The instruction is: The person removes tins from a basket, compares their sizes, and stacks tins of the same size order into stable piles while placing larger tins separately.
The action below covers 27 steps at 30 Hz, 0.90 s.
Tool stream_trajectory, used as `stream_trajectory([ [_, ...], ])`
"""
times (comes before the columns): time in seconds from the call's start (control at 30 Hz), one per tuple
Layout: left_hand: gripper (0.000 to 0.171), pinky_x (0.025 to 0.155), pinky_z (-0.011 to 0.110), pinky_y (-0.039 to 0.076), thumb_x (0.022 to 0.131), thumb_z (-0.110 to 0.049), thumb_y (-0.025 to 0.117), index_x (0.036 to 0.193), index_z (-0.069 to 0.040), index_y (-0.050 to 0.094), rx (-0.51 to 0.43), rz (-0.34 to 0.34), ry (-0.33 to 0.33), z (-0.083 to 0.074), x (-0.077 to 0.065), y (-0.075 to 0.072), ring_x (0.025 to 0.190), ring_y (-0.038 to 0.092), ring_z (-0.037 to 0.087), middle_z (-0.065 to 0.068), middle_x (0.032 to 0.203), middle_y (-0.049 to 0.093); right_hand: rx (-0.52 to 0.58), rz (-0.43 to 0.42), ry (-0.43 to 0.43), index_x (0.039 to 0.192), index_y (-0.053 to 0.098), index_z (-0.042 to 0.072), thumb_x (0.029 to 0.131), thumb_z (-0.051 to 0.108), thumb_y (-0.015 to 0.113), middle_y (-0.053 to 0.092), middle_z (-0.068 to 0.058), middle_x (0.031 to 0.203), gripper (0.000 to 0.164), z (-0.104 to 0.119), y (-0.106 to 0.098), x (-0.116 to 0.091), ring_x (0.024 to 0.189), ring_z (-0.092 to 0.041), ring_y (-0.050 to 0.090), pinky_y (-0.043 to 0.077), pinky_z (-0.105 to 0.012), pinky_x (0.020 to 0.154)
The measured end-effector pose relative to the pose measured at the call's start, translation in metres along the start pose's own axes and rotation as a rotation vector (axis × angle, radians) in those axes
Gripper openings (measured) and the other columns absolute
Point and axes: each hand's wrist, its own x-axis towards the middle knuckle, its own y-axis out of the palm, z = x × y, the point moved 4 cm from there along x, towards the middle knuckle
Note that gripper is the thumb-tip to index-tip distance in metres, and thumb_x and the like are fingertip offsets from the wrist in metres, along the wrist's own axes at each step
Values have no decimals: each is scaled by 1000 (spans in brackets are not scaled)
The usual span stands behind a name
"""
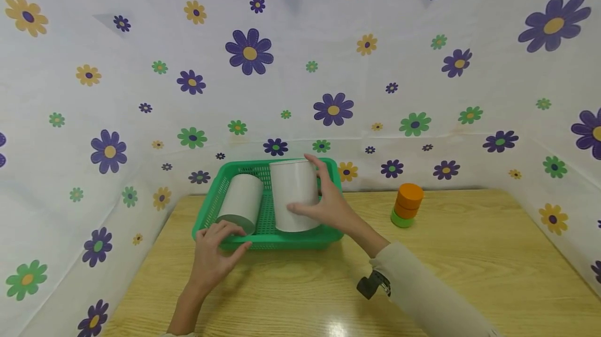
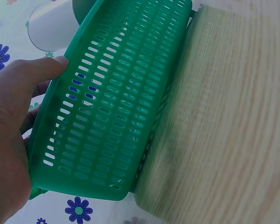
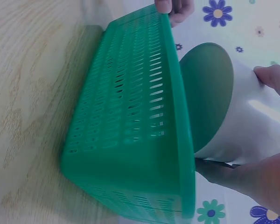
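Observation:
A green plastic basket (image 1: 269,245) with slotted walls sits on the table near its back edge. My left hand (image 1: 213,256) holds its near rim at the left, thumb outside and fingers over the inner side. Inside, at the left, a white cylinder (image 1: 244,199) lies on its side. My right hand (image 1: 328,204) grips a second white cylinder (image 1: 293,191) around its right side, thumb on the near face. This one is over the right part of the basket, its flat end (image 3: 207,93) showing above the rim in the right wrist view.
On the wooden table (image 1: 460,253), right of the basket, stands a small stack of two orange pieces (image 1: 409,197) on a green one (image 1: 401,218). A white cloth (image 1: 291,24) with printed flowers hangs behind and at both sides.

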Motion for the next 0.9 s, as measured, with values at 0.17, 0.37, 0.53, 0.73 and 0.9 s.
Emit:
stream_trajectory([
  [0.17, 27, 81, 44, 25, 75, -16, 91, 95, -17, 73, 13, 1, -6, 2, -1, 0, 91, 59, 17, -10, 96, 69, -21, -25, -48, 160, 15, 39, 81, 23, 88, 41, -13, 148, 109, 7, -5, -8, 125, -35, 52, 56, -54, 82],
  [0.37, 27, 82, 44, 24, 75, -18, 91, 95, -18, 73, 10, 7, -20, 3, -2, 0, 92, 58, 15, -10, 96, 69, -48, -60, -70, 159, 14, 46, 81, 24, 88, 39, -11, 152, 110, 11, -13, -18, 125, -37, 54, 55, -56, 84],
  [0.53, 27, 83, 46, 24, 75, -18, 91, 95, -16, 73, 0, 11, -20, 3, -1, 1, 92, 59, 16, -10, 98, 69, -69, -107, -83, 158, 15, 46, 81, 26, 89, 37, -11, 154, 109, 14, -21, -28, 123, -40, 55, 53, -61, 87],
  [0.73, 27, 83, 45, 24, 76, -19, 91, 95, -16, 73, -1, 12, -19, 3, 0, 0, 93, 58, 16, -10, 98, 69, -46, -134, -91, 158, 18, 44, 80, 22, 90, 35, -10, 155, 108, 18, -30, -41, 120, -44, 57, 55, -59, 84],
  [0.9, 26, 84, 46, 25, 76, -19, 91, 95, -15, 73, -6, 15, -21, 3, -1, 0, 93, 58, 16, -10, 98, 69, -26, -148, -90, 158, 16, 44, 81, 18, 90, 32, -10, 159, 110, 18, -37, -52, 122, -48, 57, 55, -59, 84],
])
